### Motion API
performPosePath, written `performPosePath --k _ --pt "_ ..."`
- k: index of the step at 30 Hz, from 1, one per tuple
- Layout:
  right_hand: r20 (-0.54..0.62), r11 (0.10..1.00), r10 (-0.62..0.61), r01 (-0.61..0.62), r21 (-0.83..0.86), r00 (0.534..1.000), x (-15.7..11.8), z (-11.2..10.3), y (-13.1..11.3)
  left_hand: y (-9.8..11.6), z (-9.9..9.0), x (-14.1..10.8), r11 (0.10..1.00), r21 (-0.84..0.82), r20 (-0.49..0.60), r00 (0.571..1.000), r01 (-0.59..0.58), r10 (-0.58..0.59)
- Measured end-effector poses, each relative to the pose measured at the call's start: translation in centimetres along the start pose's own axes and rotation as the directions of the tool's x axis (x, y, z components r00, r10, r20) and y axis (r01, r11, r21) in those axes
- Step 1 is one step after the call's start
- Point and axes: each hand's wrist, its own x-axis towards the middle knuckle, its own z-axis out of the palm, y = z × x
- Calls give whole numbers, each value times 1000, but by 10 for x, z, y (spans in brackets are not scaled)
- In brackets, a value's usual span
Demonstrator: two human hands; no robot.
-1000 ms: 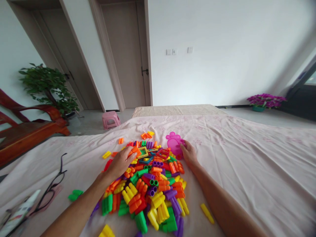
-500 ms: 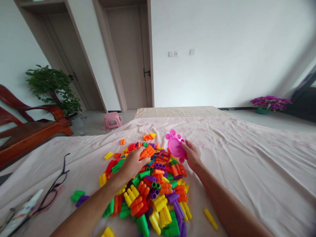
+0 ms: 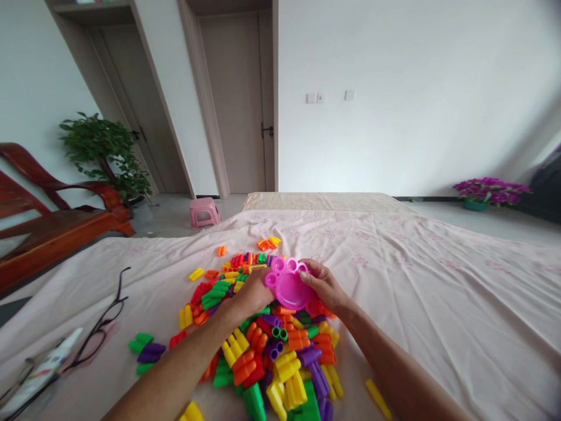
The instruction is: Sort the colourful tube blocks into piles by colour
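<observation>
My right hand [image 3: 325,285] grips the right edge of a pink paw-shaped plastic piece [image 3: 293,290], thumb in front. This piece has a large round dish with several small cups around it, and it is held tilted above a pile of plastic bullet-shaped building blocks [image 3: 249,356]. My left hand [image 3: 258,290] is at the piece's left side, low over the blocks. Its fingers are hidden behind the pink piece, so whether an orange block is still in them cannot be seen. The blocks are yellow, orange, green, purple and red.
Glasses [image 3: 99,333] and a white tube [image 3: 48,374] lie at left on the patterned cloth [image 3: 438,304]. A lone yellow block [image 3: 377,399] lies near my right forearm. Beyond the cloth stand a pink stool [image 3: 204,212], a wooden chair [image 3: 61,204] and potted plants.
My right hand has brought the pink piece left and down. My left hand, earlier with an orange block at its fingers, has moved slightly right, and its fingers are now behind the piece.
</observation>
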Motion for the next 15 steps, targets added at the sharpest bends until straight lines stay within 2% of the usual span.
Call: performPosePath --k 8,13,15 --pt "-97 999 16 -19 -34 995 1 9 5 2 -5 -3 999 -41 53 999 4 -2" --pt "-231 1000 -15 9 -26 973 3 -10 6 -6 -30 -13 990 9 50 988 143 -143" --pt "-246 1000 -6 4 -7 969 4 -11 5 -12 -42 -17 983 20 38 982 185 -185"
